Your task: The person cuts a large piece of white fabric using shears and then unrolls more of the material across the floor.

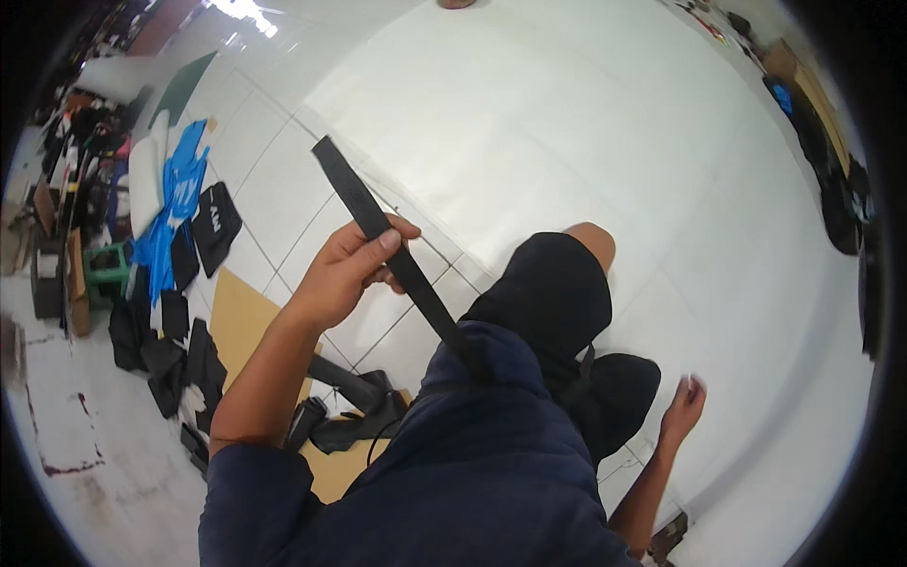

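Note:
A long, flat black strip (413, 275) slants across in front of my body. My left hand (357, 260) pinches it near its middle, thumb on top and fingers underneath. The strip's far end points up and left; its near end reaches my dark blue shirt. Off to the right, away from the strip, my right hand (684, 408) hangs beside my knee. Its fingers are curled together, and a small pale spot shows at their tips, too small to name.
A large white sheet (453, 123) covers the tiled floor ahead. Tan board (242, 312), black scraps (165, 364) and a dark tool-like object (364, 402) lie at left. Beyond are a blue plastic bag (181, 203), a green stool (107, 266) and piled goods.

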Motion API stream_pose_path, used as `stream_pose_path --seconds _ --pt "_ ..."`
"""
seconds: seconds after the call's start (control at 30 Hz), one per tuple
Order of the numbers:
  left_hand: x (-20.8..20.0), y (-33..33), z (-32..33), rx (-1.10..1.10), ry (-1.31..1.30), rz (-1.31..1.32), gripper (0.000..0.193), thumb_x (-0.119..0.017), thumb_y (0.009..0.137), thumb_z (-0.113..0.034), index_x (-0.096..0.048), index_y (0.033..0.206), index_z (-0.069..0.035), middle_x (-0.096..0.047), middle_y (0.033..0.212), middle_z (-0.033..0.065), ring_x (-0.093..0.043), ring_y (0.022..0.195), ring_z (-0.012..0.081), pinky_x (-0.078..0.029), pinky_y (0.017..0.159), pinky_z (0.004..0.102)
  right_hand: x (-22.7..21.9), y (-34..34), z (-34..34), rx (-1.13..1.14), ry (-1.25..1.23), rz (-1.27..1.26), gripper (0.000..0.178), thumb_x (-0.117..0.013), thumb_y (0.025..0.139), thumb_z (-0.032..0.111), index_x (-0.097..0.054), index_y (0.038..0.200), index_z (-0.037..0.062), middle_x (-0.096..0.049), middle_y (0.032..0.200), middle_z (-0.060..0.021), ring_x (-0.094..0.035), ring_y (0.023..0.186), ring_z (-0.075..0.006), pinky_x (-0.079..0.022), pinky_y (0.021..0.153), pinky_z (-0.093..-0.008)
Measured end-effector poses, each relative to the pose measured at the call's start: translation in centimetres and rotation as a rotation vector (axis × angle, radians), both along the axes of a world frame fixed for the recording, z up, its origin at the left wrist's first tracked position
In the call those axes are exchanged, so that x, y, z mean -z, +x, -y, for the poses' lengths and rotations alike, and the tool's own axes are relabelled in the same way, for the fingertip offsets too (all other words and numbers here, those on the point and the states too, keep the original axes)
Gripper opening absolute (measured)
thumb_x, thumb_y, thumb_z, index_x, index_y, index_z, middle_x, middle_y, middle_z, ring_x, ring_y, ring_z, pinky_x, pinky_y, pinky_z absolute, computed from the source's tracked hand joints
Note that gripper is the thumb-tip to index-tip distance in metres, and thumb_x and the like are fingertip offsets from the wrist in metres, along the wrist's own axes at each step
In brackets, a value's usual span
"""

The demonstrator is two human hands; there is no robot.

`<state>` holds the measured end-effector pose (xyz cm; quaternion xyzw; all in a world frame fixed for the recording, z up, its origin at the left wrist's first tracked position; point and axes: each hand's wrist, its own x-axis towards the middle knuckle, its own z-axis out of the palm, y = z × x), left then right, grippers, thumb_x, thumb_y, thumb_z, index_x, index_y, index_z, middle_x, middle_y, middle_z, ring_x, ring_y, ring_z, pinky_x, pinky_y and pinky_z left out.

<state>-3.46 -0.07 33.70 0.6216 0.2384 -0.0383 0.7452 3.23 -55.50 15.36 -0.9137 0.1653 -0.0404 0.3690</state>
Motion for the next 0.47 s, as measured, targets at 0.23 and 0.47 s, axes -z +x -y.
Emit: stream_pose_path --seconds 0.23,0.47 --pt "-0.5 -4.1 2.8 0.091 -0.084 0.082 0.023 -0.065 0.091 -0.009 -0.062 0.112 0.000 -0.064 0.086 0.0046 -0.064 0.078 0.0120 -0.053 0.071 0.0261 -14.1 3.8 -29.3 -1.458 0.526 -0.292 0.059 -0.080 0.077 0.029 -0.053 0.123 0.0020 -0.061 0.118 -0.0190 -0.059 0.113 -0.0280 -0.045 0.095 -0.0362" --pt "4.2 -11.3 2.3 -0.073 -0.142 -0.071 0.057 -0.074 0.083 -0.010 -0.039 0.128 -0.009 -0.056 0.113 0.0088 -0.059 0.108 0.0176 -0.054 0.084 0.0320 -14.3 -1.0 -37.2 -1.539 0.591 -0.819 0.059 -0.075 0.081 0.035 -0.049 0.127 0.0070 -0.068 0.095 -0.0164 -0.066 0.083 -0.0264 -0.048 0.077 -0.0356"
